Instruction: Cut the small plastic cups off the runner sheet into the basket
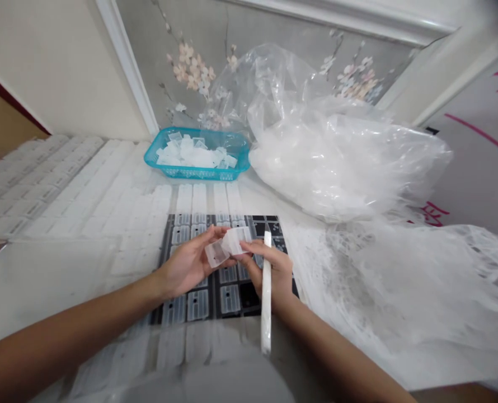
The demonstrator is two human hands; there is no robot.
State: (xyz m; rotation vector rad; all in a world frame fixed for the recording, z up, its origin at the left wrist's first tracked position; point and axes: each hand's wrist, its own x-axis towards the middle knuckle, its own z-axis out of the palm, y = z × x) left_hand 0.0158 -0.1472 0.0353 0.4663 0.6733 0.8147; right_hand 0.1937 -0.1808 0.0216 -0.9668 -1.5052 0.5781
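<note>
Over a black sheet (249, 295) laid with rows of clear plastic pieces (197, 304), both hands meet around small translucent plastic parts. My left hand (190, 260) has its fingers around a clear square piece (217, 253). My right hand (274, 271) pinches a whiter, frosted piece (239, 240) that touches or overlaps the clear one. A long white stick (266, 296) with a dark pointed tip lies across the right hand, pointing away from me. The sheet's right part shows dark squares with small light patterns.
Behind the sheet stands a blue basket (196, 174) of clear pieces. A large clear plastic bag (337, 162) fills the back right, with crumpled white film (421, 291) before it. Rows of white pieces (43, 184) cover the left.
</note>
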